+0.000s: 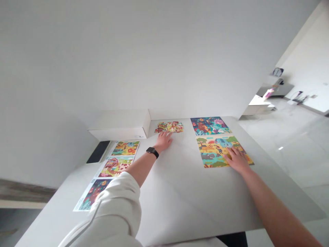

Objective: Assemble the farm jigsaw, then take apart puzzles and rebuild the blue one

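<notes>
Both open, empty — left hand (164,140) at piece pile (169,127) edge, right hand (238,158) flat on yellow puzzle (214,151) — table (180,185) stretch between.

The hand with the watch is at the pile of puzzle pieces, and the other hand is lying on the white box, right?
Not quite. In the head view the right hand lies on the yellow puzzle, not on the white box. The left hand, the one with the watch, is at the pile of puzzle pieces, as you said.

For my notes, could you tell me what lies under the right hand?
The right hand lies flat on the yellow puzzle; the part beneath it is covered.
</notes>
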The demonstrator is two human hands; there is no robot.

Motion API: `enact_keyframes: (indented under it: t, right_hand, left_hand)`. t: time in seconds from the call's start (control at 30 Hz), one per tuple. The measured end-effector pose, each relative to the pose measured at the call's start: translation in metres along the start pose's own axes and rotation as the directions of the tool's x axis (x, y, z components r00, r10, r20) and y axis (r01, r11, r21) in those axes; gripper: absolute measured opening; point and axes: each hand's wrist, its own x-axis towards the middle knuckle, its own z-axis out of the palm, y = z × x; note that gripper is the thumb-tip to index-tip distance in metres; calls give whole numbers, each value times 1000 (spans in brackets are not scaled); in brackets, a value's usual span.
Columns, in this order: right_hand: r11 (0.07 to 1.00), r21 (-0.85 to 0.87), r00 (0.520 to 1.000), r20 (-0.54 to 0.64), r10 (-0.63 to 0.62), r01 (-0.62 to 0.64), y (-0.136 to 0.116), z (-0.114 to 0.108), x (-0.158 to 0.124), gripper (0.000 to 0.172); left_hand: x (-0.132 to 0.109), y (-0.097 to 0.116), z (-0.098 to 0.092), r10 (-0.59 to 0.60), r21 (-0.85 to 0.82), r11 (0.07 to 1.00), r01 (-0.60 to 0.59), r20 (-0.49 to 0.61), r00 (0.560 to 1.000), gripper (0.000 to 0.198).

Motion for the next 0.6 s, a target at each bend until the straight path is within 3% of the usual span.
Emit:
enact_keyframes:
  t: [0.17,0.33,0.47,0.53,0.6]
  right_hand:
    - [999,17,998,35,-49,49,-46,-7,-57,68]
    - [985,56,980,109,-166,160,-145,-8,-123,76]
    - [946,148,933,176,-313,289,-223,-18,-155,78]
    - [887,269,887,174,-428,376,-240,-27,-155,70]
    - [847,395,889,134,-437,357,-239,-34,-142,60]
  left_hand:
    - [-79,31,-3,104,-168,981,-101,11,995,49]
    - [-160,41,-21,83,-244,967,-77,13,996,50]
    - [-203,26,-43,-152,-330,934,136,-24,988,50]
    - [-221,13,-50,-345,-463,835,299,-17,938,50]
    - [-239,-1,-56,-517,-629,658,415,25,856,51]
